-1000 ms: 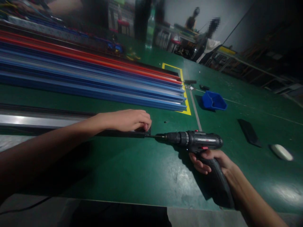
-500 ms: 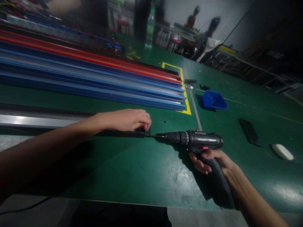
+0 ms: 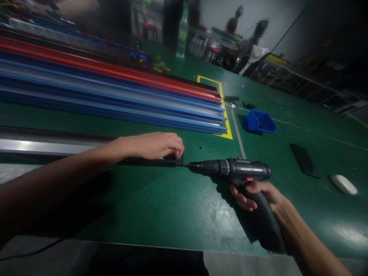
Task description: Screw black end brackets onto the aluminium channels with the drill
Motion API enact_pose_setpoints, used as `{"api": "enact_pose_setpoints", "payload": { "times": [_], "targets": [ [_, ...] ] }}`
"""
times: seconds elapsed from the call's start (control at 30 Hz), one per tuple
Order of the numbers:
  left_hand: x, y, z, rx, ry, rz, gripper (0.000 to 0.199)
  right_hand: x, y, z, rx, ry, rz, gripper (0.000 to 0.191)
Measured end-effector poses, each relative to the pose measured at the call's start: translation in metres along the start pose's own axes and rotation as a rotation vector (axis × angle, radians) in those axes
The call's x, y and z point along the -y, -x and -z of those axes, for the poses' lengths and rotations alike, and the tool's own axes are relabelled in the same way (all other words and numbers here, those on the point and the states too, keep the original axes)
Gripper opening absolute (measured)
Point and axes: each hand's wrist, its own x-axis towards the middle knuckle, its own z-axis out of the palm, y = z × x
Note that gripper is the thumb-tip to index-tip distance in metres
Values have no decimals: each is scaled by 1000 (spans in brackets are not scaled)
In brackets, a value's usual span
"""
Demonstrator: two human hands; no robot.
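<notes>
A long black and silver metal profile lies along the table at the left. My left hand rests over its right end, fingers curled down and closed on it. What sits right under the fingertips is partly hidden. My right hand is wrapped around the grip of a black cordless drill, held level and pointing left. The drill's thin bit meets the end face of the profile, just beside my left fingertips.
Blue profiles and a red profile lie behind, ending at a yellow tape outline. Further right are a blue bin, a dark flat object and a white rounded object. A bottle stands behind; people are in the background.
Both hands and the drill have hardly moved. A tiny light spot below the drill's front, visible half a second ago, no longer shows.
</notes>
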Motion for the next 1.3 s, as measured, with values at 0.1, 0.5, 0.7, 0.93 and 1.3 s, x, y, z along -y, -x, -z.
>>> {"api": "enact_pose_setpoints", "payload": {
  "times": [0.1, 0.5, 0.7, 0.93, 1.3],
  "targets": [
    [1, 0, 0, 0, 4, -1, 25, 1, 0, -1, -4, 9, 5, 32],
    [2, 1, -1, 19, -43, 11, 26, 1, -1, -2, -1, 13, 12, 33],
    [2, 1, -1, 14, -46, 2, 26, 1, 0, -1, 0, 21, 12, 30],
    [3, 0, -1, 27, -40, -3, 26, 4, 0, -7, -38, 45, 8, 31],
    [4, 0, -1, 18, -27, -16, 26, 3, 0, -3, -7, 44, 1, 29]
  ]
}}
